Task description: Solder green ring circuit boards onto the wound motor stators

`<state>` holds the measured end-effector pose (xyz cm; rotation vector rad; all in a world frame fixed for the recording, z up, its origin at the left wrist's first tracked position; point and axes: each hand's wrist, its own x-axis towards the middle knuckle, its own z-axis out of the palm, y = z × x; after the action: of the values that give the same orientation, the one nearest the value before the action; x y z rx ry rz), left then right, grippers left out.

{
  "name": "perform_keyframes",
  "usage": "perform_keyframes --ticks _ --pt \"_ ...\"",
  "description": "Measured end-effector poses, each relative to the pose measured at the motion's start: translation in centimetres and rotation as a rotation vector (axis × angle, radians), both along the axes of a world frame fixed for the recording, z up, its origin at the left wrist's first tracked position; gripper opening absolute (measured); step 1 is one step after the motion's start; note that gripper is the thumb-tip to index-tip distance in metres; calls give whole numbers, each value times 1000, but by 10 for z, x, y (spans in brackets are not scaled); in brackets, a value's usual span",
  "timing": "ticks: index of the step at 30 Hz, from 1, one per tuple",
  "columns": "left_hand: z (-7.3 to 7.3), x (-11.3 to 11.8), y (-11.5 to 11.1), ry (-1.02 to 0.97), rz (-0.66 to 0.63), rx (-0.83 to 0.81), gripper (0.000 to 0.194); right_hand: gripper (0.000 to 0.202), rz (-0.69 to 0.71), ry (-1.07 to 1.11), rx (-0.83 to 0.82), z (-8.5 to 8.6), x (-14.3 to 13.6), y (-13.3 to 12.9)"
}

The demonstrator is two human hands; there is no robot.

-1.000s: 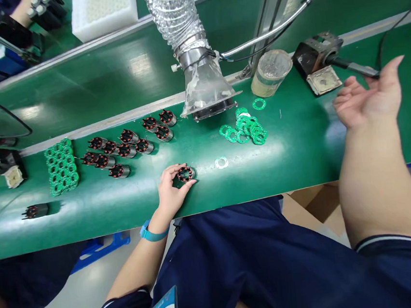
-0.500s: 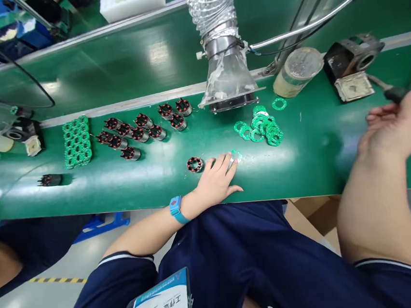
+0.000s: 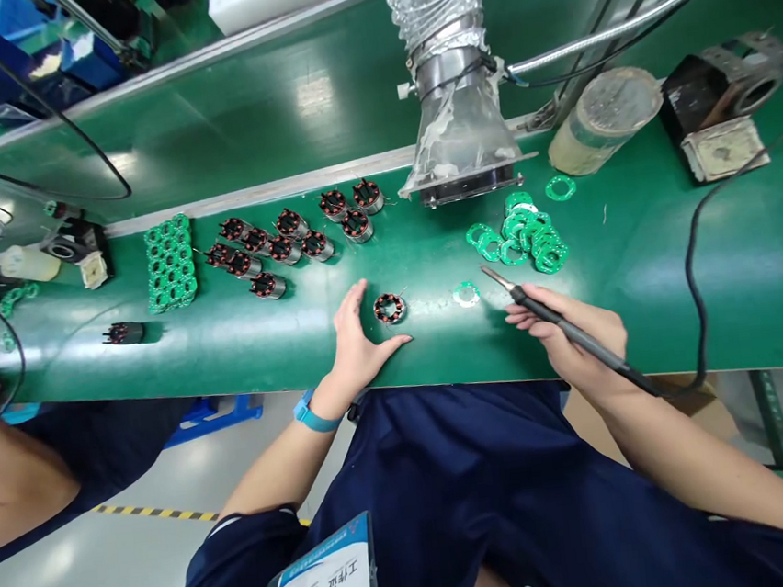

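My right hand (image 3: 579, 331) grips a soldering iron (image 3: 564, 325) by its dark handle, with the metal tip pointing left over the bench. Thumb and fingers spread, my left hand (image 3: 361, 344) is just left of a motor stator (image 3: 389, 308) with copper windings. No contact between that hand and the stator can be made out. A single green ring-shaped circuit board (image 3: 466, 295) lies flat between the stator and the iron's tip. Beyond the tip is a loose pile of green ring boards (image 3: 521, 237), with one ring (image 3: 560, 188) apart from it.
Several stators (image 3: 283, 248) stand toward the back left, beside a stack of green board panels (image 3: 171, 264). A fume extraction hood (image 3: 463, 139) hangs above the bench. At back right are a cloudy jar (image 3: 603, 121) and an iron stand (image 3: 721, 119). A co-worker's arm (image 3: 20, 458) shows at far left.
My right hand has brought the soldering iron from the stand leftward to mid-bench. My left hand has moved off the single ring board to the stator's left side. The view has shifted slightly.
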<state>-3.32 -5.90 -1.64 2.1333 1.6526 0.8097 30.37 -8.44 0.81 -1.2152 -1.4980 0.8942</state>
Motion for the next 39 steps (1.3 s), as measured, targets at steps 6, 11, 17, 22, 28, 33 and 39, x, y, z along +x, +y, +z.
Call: perform_keyframes --ticks 6,11,17,22,28,33,39 --pt "3 15 13 -139 -61 -73 51 43 57 -25 5 -9 -12 10" --pt "21 35 22 -158 -256 -82 46 33 -69 -33 -48 -7 -5 4" --pt "33 59 36 -61 -349 -177 45 29 -150 21 -115 -12 -4 0" --pt "39 70 44 83 -355 -262 46 26 -134 17 -90 -14 -5 -1" --pt "41 68 51 85 -366 -336 47 25 -109 30 -134 -10 -8 -4" --pt "42 61 56 12 -414 -330 45 22 -69 25 -146 -9 -9 -2" --pt "39 60 61 -66 -445 -327 48 21 -50 34 -175 -11 -12 0"
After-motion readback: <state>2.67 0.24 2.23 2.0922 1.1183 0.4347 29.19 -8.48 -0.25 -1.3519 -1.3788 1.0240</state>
